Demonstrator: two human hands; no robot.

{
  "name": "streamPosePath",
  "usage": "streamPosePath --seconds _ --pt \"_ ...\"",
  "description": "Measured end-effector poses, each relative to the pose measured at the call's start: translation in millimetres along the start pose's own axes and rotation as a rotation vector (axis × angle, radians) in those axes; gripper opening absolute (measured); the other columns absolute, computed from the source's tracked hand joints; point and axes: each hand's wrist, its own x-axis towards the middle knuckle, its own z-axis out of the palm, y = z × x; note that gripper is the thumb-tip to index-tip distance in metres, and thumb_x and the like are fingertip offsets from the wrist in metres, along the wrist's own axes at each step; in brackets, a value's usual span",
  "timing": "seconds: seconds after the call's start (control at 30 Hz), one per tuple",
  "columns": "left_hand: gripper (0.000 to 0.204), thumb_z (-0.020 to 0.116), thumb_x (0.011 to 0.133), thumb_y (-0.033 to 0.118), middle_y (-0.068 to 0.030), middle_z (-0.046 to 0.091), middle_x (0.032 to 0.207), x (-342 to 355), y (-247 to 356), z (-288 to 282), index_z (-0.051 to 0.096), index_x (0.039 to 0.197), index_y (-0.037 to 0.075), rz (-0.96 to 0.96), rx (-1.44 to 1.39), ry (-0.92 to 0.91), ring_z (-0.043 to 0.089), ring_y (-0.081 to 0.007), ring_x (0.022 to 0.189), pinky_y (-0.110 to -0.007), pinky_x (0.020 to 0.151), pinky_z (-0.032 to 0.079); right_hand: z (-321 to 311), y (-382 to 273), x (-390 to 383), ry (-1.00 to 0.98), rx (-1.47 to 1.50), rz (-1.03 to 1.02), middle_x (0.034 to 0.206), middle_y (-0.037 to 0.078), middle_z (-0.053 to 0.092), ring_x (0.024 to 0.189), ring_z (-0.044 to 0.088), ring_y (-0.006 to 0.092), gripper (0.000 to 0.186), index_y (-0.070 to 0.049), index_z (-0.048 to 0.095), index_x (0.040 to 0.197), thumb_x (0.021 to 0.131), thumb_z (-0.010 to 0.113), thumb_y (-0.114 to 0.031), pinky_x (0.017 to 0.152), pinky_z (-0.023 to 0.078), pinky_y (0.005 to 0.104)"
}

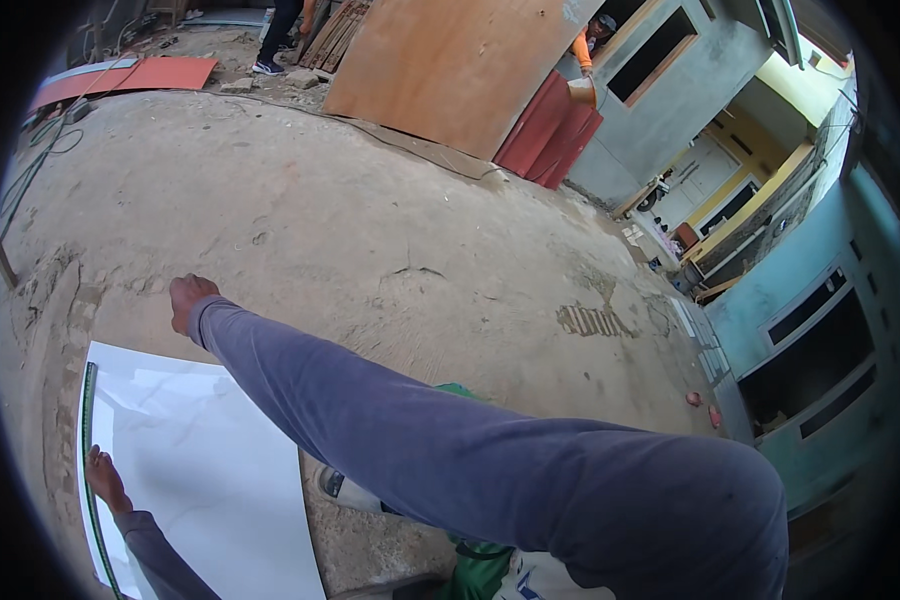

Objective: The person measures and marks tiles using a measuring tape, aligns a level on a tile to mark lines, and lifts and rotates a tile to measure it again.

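Observation:
A large glossy white panel (210, 470) with faint grey streaks lies on the ground at lower left. Along its left edge runs a long, thin green strip (89, 410), like a ruler. My left hand (108, 480) rests on the panel with its fingers laid against the strip; it looks open, though the fingertips are partly hidden. Stretched across the view, my right arm ends in a closed hand (188, 302) just beyond the panel's far edge. Whatever that hand may hold is hidden. A shoe (332, 483) shows beside the panel, beneath my right arm.
Rough concrete ground (370, 270) surrounds the panel. Farther off, a brown plywood sheet (440, 75) leans near red corrugated sheets (550, 130). One person's orange sleeve (580, 50) reaches toward a bucket (582, 92); another person's legs (280, 35) stand farther left. Hoses (45, 150) lie at left.

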Motion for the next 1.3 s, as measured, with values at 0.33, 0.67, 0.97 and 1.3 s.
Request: streamPosePath --seconds 0.33,0.67,0.97,1.3 --pt "0.041 0.052 0.105 0.013 -0.0219 0.068 0.139 -108.5 -12.1 -106.9 0.065 0.14 -0.003 -0.145 0.515 0.157 0.067 -0.0364 0.127 -0.044 0.11 0.051 17.0 24.8 -21.4 -0.039 0.029 0.026 0.126 0.024 0.074 0.123 0.072 0.0376 0.032 -0.002 0.077 0.116 0.084 0.075 -0.006 0.103 0.058 0.0438" --pt "0.038 0.053 0.107 0.015 -0.0217 0.07 0.138 -144.0 33.7 -51.2 0.067 0.137 -0.002 -0.207 0.431 0.001 0.067 -0.0376 0.127 -0.045 0.11 0.051 21.7 -34.0 -15.8 -0.662 0.134 -0.003 0.133 0.024 0.072 0.119 0.074 0.0364 0.059 0.001 0.073 0.128 0.077 0.086 -0.025 0.096 0.061 0.048" --pt "0.039 0.053 0.108 0.015 -0.0225 0.07 0.131 -107.0 65.1 -9.0 0.064 0.141 -0.004 0.009 0.262 -0.026 0.069 -0.0357 0.12 -0.044 0.106 0.052 -96.1 194.6 -4.5 0.193 0.636 0.226 0.075 0.012 0.075 0.062 0.073 0.0193 0.024 0.002 0.077 0.089 0.089 0.067 -0.019 0.059 0.062 0.0341" --pt "0.146 0.102 0.061 0.037 -0.0416 0.026 0.164 -99.1 157.7 37.3 0.012 0.171 0.002 -0.032 1.002 -0.742 0.05 -0.0573 0.138 -0.053 0.109 0.055 -32.5 372.4 -428.8 -0.181 0.576 0.616 0.084 0.013 0.075 0.078 0.074 0.025 0.032 0.001 0.076 0.111 0.094 0.073 -0.026 0.067 0.061 0.0402"
